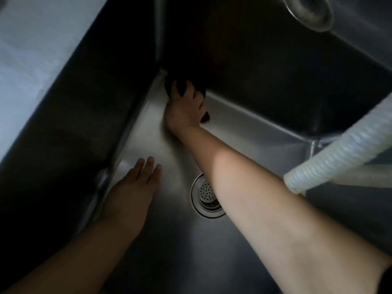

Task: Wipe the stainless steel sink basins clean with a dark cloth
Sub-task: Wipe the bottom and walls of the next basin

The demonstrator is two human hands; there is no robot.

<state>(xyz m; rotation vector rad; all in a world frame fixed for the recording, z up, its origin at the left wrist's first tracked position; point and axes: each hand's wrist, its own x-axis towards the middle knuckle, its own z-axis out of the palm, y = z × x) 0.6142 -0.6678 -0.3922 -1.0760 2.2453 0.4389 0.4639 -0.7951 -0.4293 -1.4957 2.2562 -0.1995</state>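
Steel basin (161, 149), floor lit: cloth (178, 85) lay in the 12 o'clock corner; drain (206, 195) sat at centre; left hand (131, 187) rested flat at 9 o'clock.

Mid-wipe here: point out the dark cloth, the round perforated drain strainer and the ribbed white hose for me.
dark cloth (180, 87): head view, bunched top edge above the fingers.
round perforated drain strainer (205, 193): head view, perforated centre.
ribbed white hose (343, 151): head view, middle of its ribbed length.
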